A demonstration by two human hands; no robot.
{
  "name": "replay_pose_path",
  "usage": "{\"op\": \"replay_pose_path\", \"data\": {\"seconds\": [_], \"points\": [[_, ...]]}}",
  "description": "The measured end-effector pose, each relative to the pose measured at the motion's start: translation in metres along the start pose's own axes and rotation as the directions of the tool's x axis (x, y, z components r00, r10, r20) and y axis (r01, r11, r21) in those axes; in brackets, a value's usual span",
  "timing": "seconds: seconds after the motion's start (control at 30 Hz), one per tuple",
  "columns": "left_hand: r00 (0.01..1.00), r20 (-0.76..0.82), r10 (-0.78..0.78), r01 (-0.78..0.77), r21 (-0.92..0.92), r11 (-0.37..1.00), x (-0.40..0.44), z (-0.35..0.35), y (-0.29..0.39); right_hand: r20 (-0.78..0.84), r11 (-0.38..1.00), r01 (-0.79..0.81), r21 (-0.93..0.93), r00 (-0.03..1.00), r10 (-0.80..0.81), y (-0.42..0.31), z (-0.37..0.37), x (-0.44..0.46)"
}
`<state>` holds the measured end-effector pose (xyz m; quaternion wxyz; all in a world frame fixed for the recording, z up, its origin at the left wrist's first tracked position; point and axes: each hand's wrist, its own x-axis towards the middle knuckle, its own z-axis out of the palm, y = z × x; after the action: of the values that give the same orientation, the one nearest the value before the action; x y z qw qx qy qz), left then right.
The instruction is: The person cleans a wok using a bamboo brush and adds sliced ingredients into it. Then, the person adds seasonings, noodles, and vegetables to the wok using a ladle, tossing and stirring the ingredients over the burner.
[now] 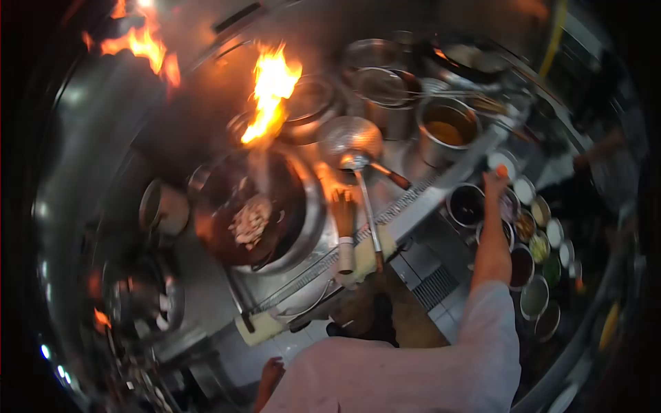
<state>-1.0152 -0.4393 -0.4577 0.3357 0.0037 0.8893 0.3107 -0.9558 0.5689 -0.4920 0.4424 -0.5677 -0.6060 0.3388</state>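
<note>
My right arm reaches out to the right, and my right hand [494, 180] is over the containers. Its fingers look closed around something orange [502, 170] that is too blurred to name. White tub [503, 162] and a bowl of dark liquid [466, 206] lie by that hand. Low at my left side, away from the stove, hangs my left hand [272, 370], fingers curled, with nothing visible in them. A wok [292, 206] holds pale food pieces [252, 221], with a tall flame [273, 93] rising behind it. Neither hand touches the wok.
A ladle [368, 213] rests against a round perforated strainer [350, 138]; beside it lies a bamboo brush [343, 220]. Pot of orange-brown liquid [449, 129] stands at the back right. Several ingredient tubs [539, 246] line the right. Another person's arm [606, 148] shows at far right.
</note>
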Motion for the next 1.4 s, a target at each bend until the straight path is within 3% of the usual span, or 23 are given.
{"op": "replay_pose_path", "data": {"seconds": [0.03,0.07,0.1,0.13,0.17,0.2,0.23,0.27,0.37,0.43,0.5,0.53,0.63,0.7,0.73,0.83,0.9,0.97,1.03,1.1,1.17,1.23,1.4], "points": [[0.999,-0.033,0.012,-0.011,0.031,0.999,0.002,0.000,-0.014,0.026,0.993,0.041,0.112,0.999,-0.044,0.052,0.020,0.019],[0.995,-0.044,-0.087,0.087,-0.006,0.996,-0.005,0.003,-0.011,-0.106,0.976,0.160,-0.145,0.979,-0.176,0.031,0.016,0.001],[0.982,-0.049,-0.182,0.180,-0.049,0.982,-0.007,0.002,-0.006,-0.020,0.929,0.132,-0.347,0.989,-0.148,-0.041,-0.011,-0.035],[0.979,-0.056,-0.194,0.191,-0.064,0.980,-0.006,0.005,-0.018,-0.247,0.801,0.310,-0.512,0.840,-0.483,-0.070,-0.006,-0.066],[0.976,-0.065,-0.207,0.201,-0.084,0.976,0.001,0.011,-0.030,-0.252,0.668,0.539,-0.513,0.649,-0.718,-0.100,-0.005,-0.106],[0.972,-0.082,-0.220,0.209,-0.125,0.970,0.004,0.019,-0.040,-0.141,0.742,0.627,-0.239,0.734,-0.665,-0.132,-0.004,-0.159],[0.968,-0.099,-0.231,0.213,-0.163,0.963,0.006,0.024,-0.048,0.122,0.885,0.461,0.063,0.877,-0.465,-0.130,0.005,-0.207],[0.965,-0.110,-0.236,0.218,-0.158,0.963,0.006,0.027,-0.051,0.280,0.855,0.518,-0.012,0.823,-0.494,-0.128,0.008,-0.261],[0.953,-0.122,-0.276,0.245,-0.223,0.943,0.002,0.026,-0.041,0.758,0.926,0.362,-0.107,0.632,-0.160,-0.063,0.026,-0.378],[0.944,-0.121,-0.305,0.261,-0.288,0.921,-0.008,0.030,-0.051,0.728,0.922,0.257,0.288,0.567,-0.385,-0.018,0.046,-0.420],[0.960,-0.138,-0.245,0.193,-0.311,0.931,0.003,0.037,-0.089,0.772,0.960,0.280,-0.032,0.617,-0.155,-0.042,0.039,-0.425],[0.953,-0.131,-0.274,0.215,-0.344,0.914,0.004,0.037,-0.100,0.814,0.994,-0.022,-0.107,0.572,0.100,-0.059,0.037,-0.426],[0.950,-0.065,-0.307,0.259,-0.386,0.885,0.005,0.029,-0.136,0.641,0.964,0.151,0.218,0.722,-0.258,0.002,0.093,-0.384],[0.977,-0.049,-0.210,0.168,-0.434,0.885,0.010,0.037,-0.180,0.905,0.960,-0.273,0.066,0.422,0.058,-0.166,0.042,-0.389],[0.969,-0.042,-0.242,0.190,-0.496,0.847,0.007,0.032,-0.190,0.936,0.941,-0.300,0.158,0.349,-0.046,-0.182,0.056,-0.379],[0.949,0.026,-0.314,0.252,-0.663,0.705,0.015,0.025,-0.240,0.867,0.953,-0.292,0.077,0.492,0.081,-0.288,0.057,-0.448],[0.928,-0.004,-0.374,0.256,-0.721,0.644,0.005,0.010,-0.250,0.872,0.903,-0.315,0.293,0.475,-0.117,-0.347,0.061,-0.510],[0.941,-0.001,-0.338,0.189,-0.826,0.531,0.003,0.008,-0.280,0.923,0.786,-0.484,0.384,0.213,-0.320,-0.382,0.096,-0.545],[0.932,0.037,-0.361,0.233,-0.824,0.517,-0.005,-0.009,-0.289,0.939,0.695,-0.638,0.332,0.298,-0.174,-0.491,0.094,-0.623],[0.892,0.108,-0.439,0.334,-0.811,0.480,-0.008,-0.031,-0.296,0.956,0.807,-0.513,0.293,0.131,-0.264,-0.524,0.150,-0.630],[0.874,0.127,-0.470,0.343,-0.846,0.409,-0.005,-0.054,-0.307,0.944,0.764,-0.609,0.213,-0.073,-0.322,-0.558,0.206,-0.660],[0.895,-0.036,-0.444,0.148,-0.916,0.372,-0.003,-0.069,-0.326,0.930,0.763,-0.638,0.100,-0.212,-0.300,-0.597,0.247,-0.699],[0.861,-0.187,-0.473,-0.020,-0.941,0.337,-0.019,-0.070,-0.344,0.929,0.955,-0.180,0.235,-0.247,-0.275,-0.638,0.339,-0.809]]}}
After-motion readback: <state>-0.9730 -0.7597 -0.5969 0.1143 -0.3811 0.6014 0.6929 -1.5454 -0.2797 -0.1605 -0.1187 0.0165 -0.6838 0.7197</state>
